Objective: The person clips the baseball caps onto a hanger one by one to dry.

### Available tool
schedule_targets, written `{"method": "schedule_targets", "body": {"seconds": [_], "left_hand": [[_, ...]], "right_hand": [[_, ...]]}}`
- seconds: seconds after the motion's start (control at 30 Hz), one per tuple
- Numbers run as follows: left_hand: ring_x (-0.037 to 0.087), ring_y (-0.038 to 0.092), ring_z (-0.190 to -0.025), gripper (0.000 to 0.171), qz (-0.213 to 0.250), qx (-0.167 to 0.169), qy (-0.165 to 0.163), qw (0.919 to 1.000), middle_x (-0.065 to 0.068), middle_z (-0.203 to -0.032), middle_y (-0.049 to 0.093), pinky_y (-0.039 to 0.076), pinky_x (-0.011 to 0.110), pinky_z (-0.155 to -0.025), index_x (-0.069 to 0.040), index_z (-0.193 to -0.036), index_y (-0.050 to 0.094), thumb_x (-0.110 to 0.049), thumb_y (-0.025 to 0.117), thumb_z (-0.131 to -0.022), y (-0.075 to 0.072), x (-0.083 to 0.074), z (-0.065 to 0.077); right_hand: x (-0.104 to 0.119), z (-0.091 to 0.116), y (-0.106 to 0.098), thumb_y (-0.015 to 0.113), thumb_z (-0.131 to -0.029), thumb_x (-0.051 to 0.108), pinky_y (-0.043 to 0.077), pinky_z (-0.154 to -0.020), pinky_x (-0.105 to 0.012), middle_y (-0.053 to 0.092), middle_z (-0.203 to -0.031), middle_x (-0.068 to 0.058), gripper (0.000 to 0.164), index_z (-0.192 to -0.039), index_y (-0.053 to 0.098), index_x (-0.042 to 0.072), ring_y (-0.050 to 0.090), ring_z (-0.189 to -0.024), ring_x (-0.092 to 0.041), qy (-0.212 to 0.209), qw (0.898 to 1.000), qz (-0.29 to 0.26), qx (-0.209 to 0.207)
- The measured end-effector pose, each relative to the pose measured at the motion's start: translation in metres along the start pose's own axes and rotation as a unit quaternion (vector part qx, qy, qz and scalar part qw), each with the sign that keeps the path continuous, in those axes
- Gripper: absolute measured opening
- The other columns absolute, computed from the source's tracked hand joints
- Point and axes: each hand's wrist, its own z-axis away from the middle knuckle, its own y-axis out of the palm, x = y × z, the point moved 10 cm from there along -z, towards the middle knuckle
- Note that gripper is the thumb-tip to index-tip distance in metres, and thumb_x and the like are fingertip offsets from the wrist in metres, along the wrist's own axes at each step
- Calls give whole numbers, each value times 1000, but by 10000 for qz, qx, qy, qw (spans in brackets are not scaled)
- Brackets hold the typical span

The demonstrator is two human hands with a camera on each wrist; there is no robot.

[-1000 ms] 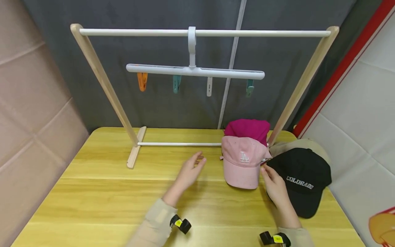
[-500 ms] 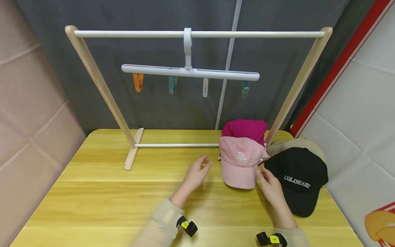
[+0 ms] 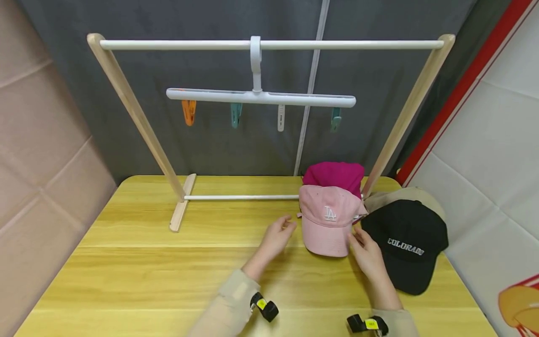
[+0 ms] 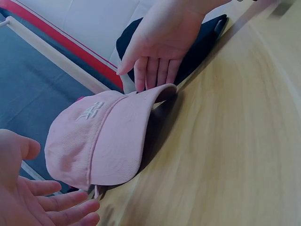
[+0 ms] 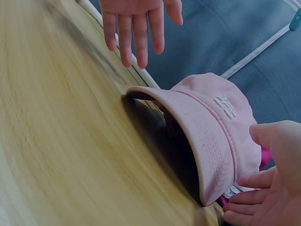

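Note:
A light pink baseball cap (image 3: 330, 213) with white LA lettering lies on the table, brim toward the front. To its left, a small gap away, my left hand (image 3: 275, 238) is held with fingers nearly straight and nothing in them. On the other side my right hand (image 3: 368, 255) is beside the brim, fingers extended; in the right wrist view its fingertips (image 5: 230, 216) are close to the cap's edge, and I cannot tell whether they touch. Behind the pink cap sits a magenta cap (image 3: 334, 174), partly hidden. A black cap (image 3: 406, 243) marked COLORADO lies right of my right hand.
A beige cap (image 3: 425, 199) shows behind the black one. Over the table (image 3: 126, 276) stands a wooden rack (image 3: 139, 117) with a white top rail (image 3: 177, 45). From the rail hangs a white hanger (image 3: 261, 97) with several clips, among them an orange clip (image 3: 189, 112).
My left hand has moved right, closer to the pink cap. The right hand has shifted slightly left toward the brim. The caps stay where they were on the table; the head view has shifted a little.

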Motion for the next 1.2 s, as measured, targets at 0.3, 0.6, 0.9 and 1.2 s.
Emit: {"method": "schedule_targets", "body": {"seconds": [0.3,0.6,0.9,1.2], "left_hand": [[33,60,-104,46,-18,-10,-174,9998,18,-112,64,47,46,-90,6,-131,52,-26,52,-98,9,7,-4],[32,60,-106,47,66,52,-260,9996,18,-112,65,47,46,-90,5,-131,52,-27,53,-98,17,8,-6],[33,59,-109,48,101,112,-357,9992,21,-117,63,47,45,-91,5,-134,50,-27,52,-98,24,11,-8],[33,60,-107,46,219,170,-377,9989,22,-117,62,49,43,-88,4,-133,51,-25,53,-97,30,9,-7]], "right_hand": [[1,0,6,49,-100,23,30,-107,-48,43,-136,-33,53,-139,38,-11,41,-128,-41,-35,9998,-203,-64],[4,0,9,50,-100,24,30,-107,-48,42,-138,-32,55,-140,37,-11,40,-129,-39,-54,9993,-358,-34],[4,0,9,51,-100,21,30,-107,-47,42,-138,-31,53,-140,37,-11,40,-129,-39,-34,9987,-502,-32],[1,-2,10,52,-100,21,29,-108,-47,41,-138,-33,52,-139,37,-11,40,-129,-39,30,9983,-582,-79]]}}
